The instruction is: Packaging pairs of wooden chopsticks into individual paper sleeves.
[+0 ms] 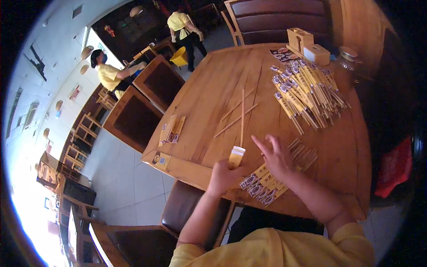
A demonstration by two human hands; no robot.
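Note:
My left hand (223, 177) grips a yellow paper chopstick sleeve (236, 158) with a white band at its far end. A wooden chopstick (243, 116) appears to reach out from that end over the table. Two loose chopsticks (227, 125) lie crosswise on the wood, partly behind it. To the right, my right hand (277, 158) holds nothing visible, its fingers apart. Below it is a row of sleeved chopsticks (262, 187), laid side by side and partly covered by the hand and forearm. Beyond, a large heap of sleeved chopsticks (307, 90) spreads over the table.
Several folded sleeves (172, 130) lie near the left edge of the wooden table (200, 140), by a printed sticker (161, 159). Wooden holders (308, 46) and a glass jar (348, 58) stand at the far right. Chairs (130, 116) line the left side; two people in yellow shirts are beyond.

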